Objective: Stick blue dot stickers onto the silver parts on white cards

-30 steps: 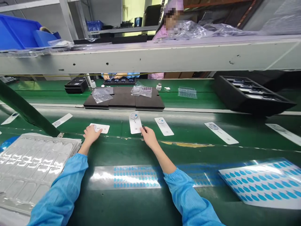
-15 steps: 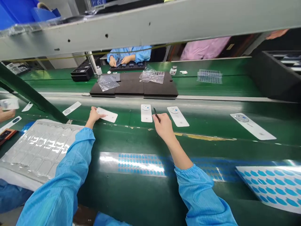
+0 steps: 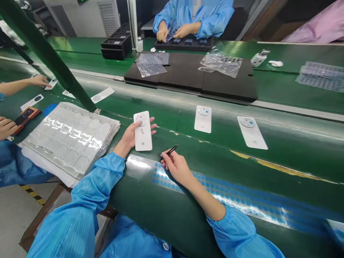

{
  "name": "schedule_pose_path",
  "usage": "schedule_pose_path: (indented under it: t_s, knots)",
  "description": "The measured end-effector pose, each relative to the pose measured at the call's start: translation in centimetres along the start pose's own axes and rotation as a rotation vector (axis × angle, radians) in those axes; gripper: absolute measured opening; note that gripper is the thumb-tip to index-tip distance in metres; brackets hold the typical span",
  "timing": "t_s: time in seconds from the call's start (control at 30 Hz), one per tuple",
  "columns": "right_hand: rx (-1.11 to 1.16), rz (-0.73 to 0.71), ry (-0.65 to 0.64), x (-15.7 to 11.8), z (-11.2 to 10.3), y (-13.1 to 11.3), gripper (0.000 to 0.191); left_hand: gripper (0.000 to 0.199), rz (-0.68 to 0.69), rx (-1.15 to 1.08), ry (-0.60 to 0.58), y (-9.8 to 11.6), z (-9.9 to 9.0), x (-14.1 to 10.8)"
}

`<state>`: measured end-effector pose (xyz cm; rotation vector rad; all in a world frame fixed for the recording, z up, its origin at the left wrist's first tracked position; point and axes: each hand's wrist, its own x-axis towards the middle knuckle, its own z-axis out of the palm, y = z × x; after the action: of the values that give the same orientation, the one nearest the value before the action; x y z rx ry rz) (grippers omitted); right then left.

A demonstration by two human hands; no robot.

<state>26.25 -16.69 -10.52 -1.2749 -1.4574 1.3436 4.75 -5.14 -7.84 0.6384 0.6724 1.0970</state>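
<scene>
Head view: a green conveyor belt (image 3: 282,143) is seen running across the frame, with a green diagonal strut (image 3: 45,53) crossing the upper left and hiding part of the belt behind it.

1. Left hand (image 3: 131,134): closed on a white rectangular card (image 3: 143,130), which is held flat just above the near edge of the belt. The thumb lies across the card's round marking; the fingertips show past its right edge.
2. Right hand (image 3: 176,166): closed on black tweezers (image 3: 169,152), whose tip points up and to the right. The hand rests over a clear strip of blue dot stickers (image 3: 242,199) laid along the near edge of the bench. The two hands are apart, with the card just left of the tweezers.
3. On the belt: two further white cards (image 3: 202,119) (image 3: 252,132) lie flat beyond the hands, well apart from each other.
4. Containers: a stack of clear blister trays (image 3: 70,134) is placed left of the left hand; whether its pockets are filled cannot be told. Black flat trays (image 3: 193,75) beyond the belt carry two clear plastic bags (image 3: 221,62). A stack of black trays (image 3: 116,44) stands farther back.
5. Other persons: hands of a co-worker in blue sleeves (image 3: 185,30) are at work opposite, and another person's hand (image 3: 40,80) is seen at the far left.
</scene>
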Motion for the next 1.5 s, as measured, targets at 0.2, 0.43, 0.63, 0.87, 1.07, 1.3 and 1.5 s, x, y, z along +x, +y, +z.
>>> schedule_pose_path:
  t_s: [0.2,0.43,0.63,0.87,1.07,1.3,1.5]
  knots:
    - [-0.106,-0.005,-0.005,-0.5,-0.5,0.1,0.053,0.049,-0.059,-0.050,-0.040,-0.7,0.7,-0.3]
    - [-0.072,0.007,0.005,-0.7,-0.6,0.4,0.047,0.041,-0.087,-0.029,-0.076,-1.1,1.1,-0.4]
    - [0.022,0.046,0.017,-0.6,-0.6,0.5,0.045,0.038,-0.084,-0.009,-0.099,-1.1,1.1,-0.3]
    - [0.269,-0.009,0.114,-0.3,-1.9,-1.9,0.038,0.057,-0.153,0.078,-0.157,-1.1,2.0,-1.0]
    - [0.281,-0.240,0.400,-0.4,-3.7,-5.5,0.032,0.046,-0.323,0.175,-0.288,-2.7,4.6,-3.7]
    - [0.150,-0.210,0.431,-0.4,-3.9,-6.1,0.036,0.041,-0.340,0.186,-0.335,-3.8,6.2,-5.4]
    - [0.100,-0.213,0.418,-0.4,-4.0,-6.1,0.036,0.039,-0.325,0.180,-0.323,-3.9,6.4,-5.4]
